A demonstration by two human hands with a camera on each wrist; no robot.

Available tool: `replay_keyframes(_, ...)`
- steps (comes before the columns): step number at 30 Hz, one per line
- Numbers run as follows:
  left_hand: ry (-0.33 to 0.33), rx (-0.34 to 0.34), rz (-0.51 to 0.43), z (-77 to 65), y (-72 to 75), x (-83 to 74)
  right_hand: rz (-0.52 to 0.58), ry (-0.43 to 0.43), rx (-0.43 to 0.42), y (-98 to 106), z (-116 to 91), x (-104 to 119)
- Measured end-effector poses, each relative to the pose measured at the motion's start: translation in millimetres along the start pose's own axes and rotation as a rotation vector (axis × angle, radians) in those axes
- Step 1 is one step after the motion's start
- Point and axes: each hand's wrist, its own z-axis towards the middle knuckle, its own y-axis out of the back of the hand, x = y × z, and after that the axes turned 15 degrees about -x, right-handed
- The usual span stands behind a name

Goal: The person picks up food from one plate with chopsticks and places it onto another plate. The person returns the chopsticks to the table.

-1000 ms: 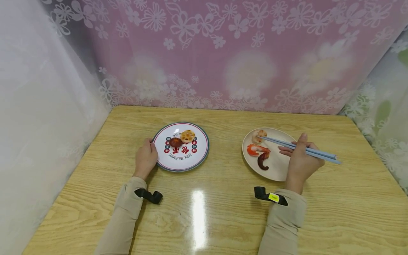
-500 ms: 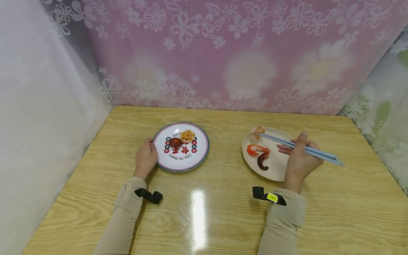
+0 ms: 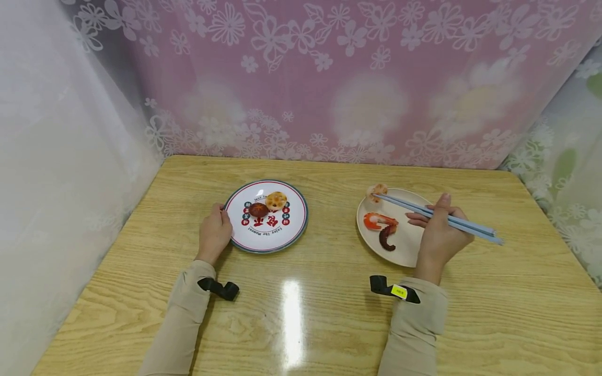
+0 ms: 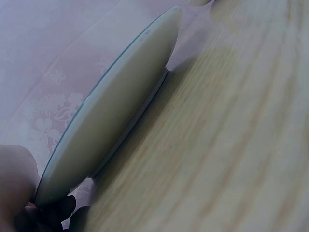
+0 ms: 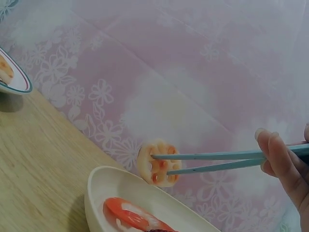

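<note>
Chopsticks [image 5: 207, 156] in curled fingers [image 5: 282, 159] of right hand [image 3: 443, 237], thumb [image 3: 443, 203] uppermost; lotus slice [image 3: 381, 189] squeezed between tips, above far rim of cream plate [image 3: 408, 244]; edge of patterned plate [image 3: 263, 243] gripped in left hand [image 3: 215, 233].

A hand could pass over the worktop [image 3: 329, 240] between the white plate [image 3: 263, 245] and the beige plate [image 3: 406, 245], which stand well apart, and closer in between the sleeves [image 3: 178, 324], where black mounts [image 3: 218, 289] jut inward. The left grip [image 3: 215, 232] blocks the white plate's left rim; the right rim is reachable. The chopsticks [image 5: 217, 156] cross above the beige plate's far part, a slice [image 3: 380, 189] at their tips over the far-left rim, and the right grip [image 3: 441, 237] bars the right side. The curtain [image 3: 301, 94] closes off the worktop's far edge
</note>
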Motion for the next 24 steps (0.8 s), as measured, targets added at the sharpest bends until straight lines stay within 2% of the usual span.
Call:
replay_keyframes(5, 0.005, 0.002, 0.002, -0.1, -0.6, -0.9, 0.066, 0.009, 0.019, -3.1, -2.3, 1.6)
replay_keyframes(13, -0.006, -0.009, 0.007, -1.4, 0.9, -0.8, 0.029, 0.039, 0.046, -6.4, -7.0, 4.7)
replay_keyframes(24, -0.028, -0.024, 0.005, -1.3, 0.8, -0.4, 0.063, 0.07, 0.086, -9.2, -12.2, 5.0)
